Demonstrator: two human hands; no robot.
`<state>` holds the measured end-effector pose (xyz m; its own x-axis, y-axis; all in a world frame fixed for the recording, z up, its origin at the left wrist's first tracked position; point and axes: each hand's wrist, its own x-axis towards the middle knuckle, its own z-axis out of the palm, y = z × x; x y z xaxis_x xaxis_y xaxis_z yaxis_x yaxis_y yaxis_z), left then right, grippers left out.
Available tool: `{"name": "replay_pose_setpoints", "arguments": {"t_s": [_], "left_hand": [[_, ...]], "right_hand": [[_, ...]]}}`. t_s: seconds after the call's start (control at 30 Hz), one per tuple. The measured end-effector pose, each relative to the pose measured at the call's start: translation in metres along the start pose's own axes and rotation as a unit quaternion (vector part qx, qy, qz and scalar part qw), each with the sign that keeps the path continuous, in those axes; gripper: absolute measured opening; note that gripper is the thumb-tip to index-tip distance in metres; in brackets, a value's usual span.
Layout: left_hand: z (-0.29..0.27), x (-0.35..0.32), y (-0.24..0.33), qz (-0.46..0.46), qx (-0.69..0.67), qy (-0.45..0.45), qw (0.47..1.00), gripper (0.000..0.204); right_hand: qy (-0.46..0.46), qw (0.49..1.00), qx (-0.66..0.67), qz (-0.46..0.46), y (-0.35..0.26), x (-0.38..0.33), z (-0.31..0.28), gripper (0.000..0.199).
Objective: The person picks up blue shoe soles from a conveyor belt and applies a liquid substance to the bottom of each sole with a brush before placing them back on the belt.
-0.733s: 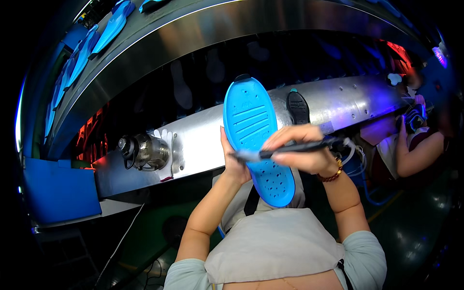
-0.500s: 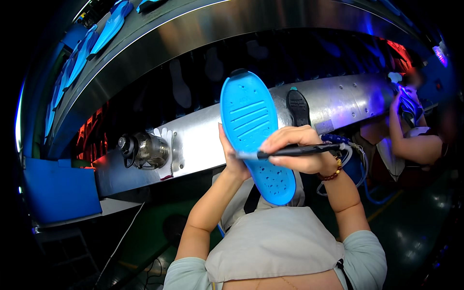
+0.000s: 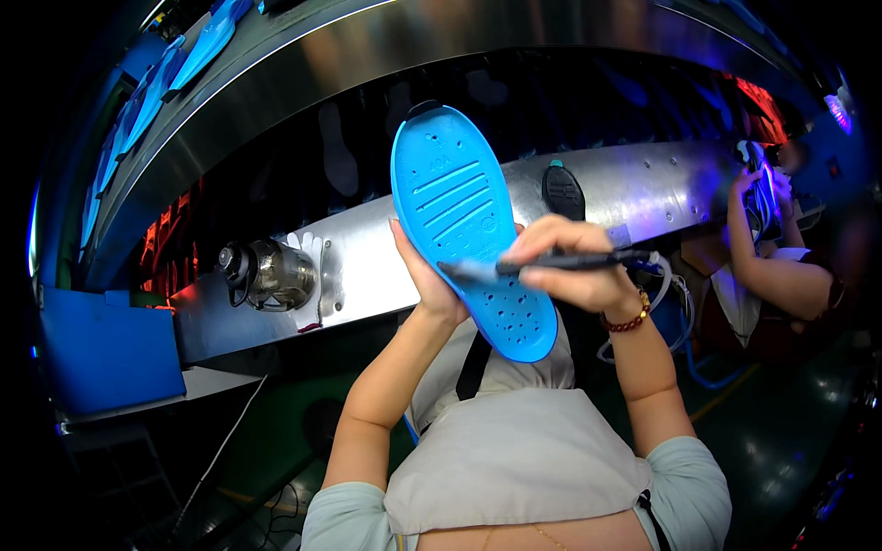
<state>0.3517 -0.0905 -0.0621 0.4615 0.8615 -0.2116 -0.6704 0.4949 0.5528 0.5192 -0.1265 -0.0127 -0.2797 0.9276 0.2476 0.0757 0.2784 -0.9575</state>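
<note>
A blue shoe sole point(image 3: 452, 188) with a black tip at its far end is tilted in front of my body. Slanting grooves and small holes mark its face. My left hand point(image 3: 430, 280) grips the sole from beneath along its left edge, thumb showing. Closed around a black-handled brush point(image 3: 560, 263), my right hand point(image 3: 581, 266) is over the sole's lower half. The brush's pale, blurred head reaches the left edge, near my left thumb; whether the bristles touch the surface is hard to tell. A hose joins the handle's rear end.
On the metal bench point(image 3: 367, 253) stand a pot-like metal container point(image 3: 271, 274), a white glove point(image 3: 312, 275) and a black sole point(image 3: 562, 191). Blue soles point(image 3: 207, 46) lie on the raised conveyor at far left. A co-worker's arm point(image 3: 772, 266) shows at right.
The blue sole and my left hand have moved up and left. The brush has stayed over the sole, its head now at the sole's left edge.
</note>
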Motion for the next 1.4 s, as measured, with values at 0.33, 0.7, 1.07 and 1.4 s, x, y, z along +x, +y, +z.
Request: {"name": "replay_pose_setpoints", "arguments": {"t_s": [0.33, 0.7, 1.07, 1.4], "left_hand": [[0.006, 0.002, 0.009, -0.012, -0.039, -0.036, 0.999, 0.096], [0.008, 0.009, 0.019, 0.021, -0.064, -0.083, 0.994, 0.101], [0.013, 0.012, 0.023, -0.022, -0.089, -0.048, 0.995, 0.102], [0.006, 0.015, 0.016, -0.017, -0.075, -0.043, 0.996, 0.1]], "right_hand": [[-0.049, 0.998, 0.012, -0.043, -0.007, -0.004, 0.003, 0.018], [-0.024, 0.974, 0.227, -0.001, -0.007, -0.008, -0.006, 0.02], [0.075, 0.997, 0.013, 0.018, 0.001, -0.011, -0.003, 0.015], [0.079, 0.997, -0.01, 0.001, 0.011, -0.018, 0.003, 0.015]]}}
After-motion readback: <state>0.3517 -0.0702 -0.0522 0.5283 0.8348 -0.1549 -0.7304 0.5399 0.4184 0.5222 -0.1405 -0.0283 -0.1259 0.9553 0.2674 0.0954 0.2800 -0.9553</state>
